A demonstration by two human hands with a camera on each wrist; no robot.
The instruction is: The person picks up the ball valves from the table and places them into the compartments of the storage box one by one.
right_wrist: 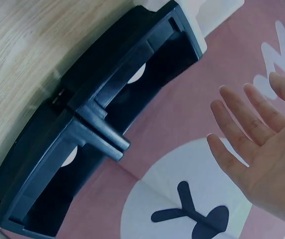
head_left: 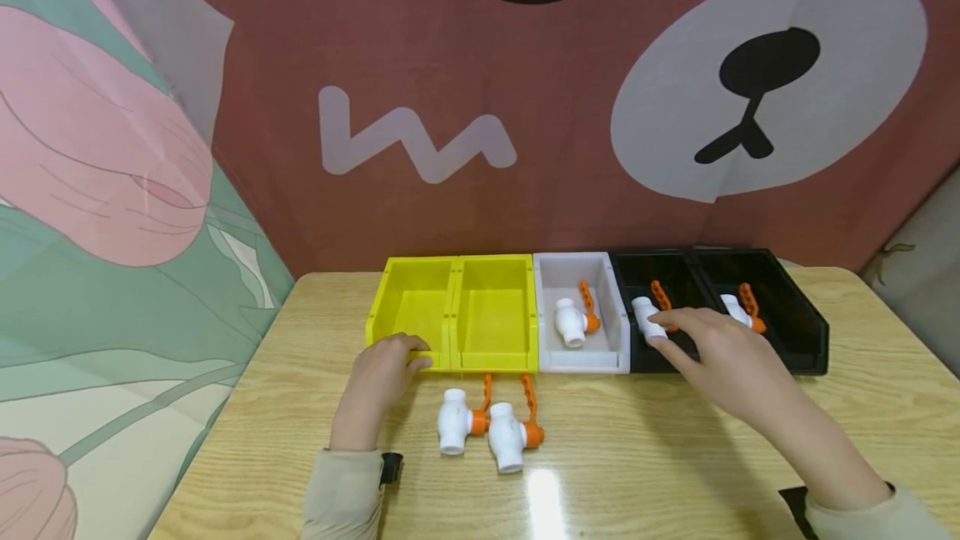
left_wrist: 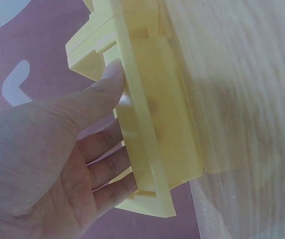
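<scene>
Evidently, two white valves [head_left: 452, 422] lie nearest on the counter [head_left: 630, 457], lengthwise away, closer to the left hand [head_left: 381, 369], which rests, fingers relaxed, on the yellow bin [head_left: 408, 307]. Beyond, the right hand [head_left: 731, 361], spread, gripping nothing, overhangs a third valve [head_left: 643, 311] inside the black bin [head_left: 647, 362].

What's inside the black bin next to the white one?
Black bin: white valve, orange handle. In the head view, the right hand hides part of the valve and anything else behind that hand.
</scene>
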